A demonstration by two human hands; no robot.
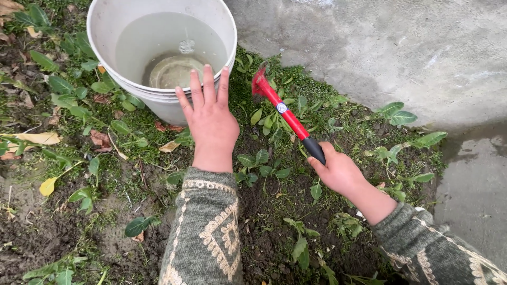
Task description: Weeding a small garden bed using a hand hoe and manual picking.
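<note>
My left hand (210, 119) is flat and open, fingers stretched toward the near side of a white plastic bucket (108, 39) partly filled with water; the fingertips overlap its rim. My right hand (338, 170) grips the black handle of a red garden hand tool (282, 110), whose red head points up and left into the weeds beside the bucket. Both arms wear grey-green knitted sleeves with a cream pattern.
Dark soil (274, 232) with small leafy green plants (259, 161) and fallen yellow leaves (47, 186) lies around the hands. A grey concrete slab (401, 47) runs along the right and top right.
</note>
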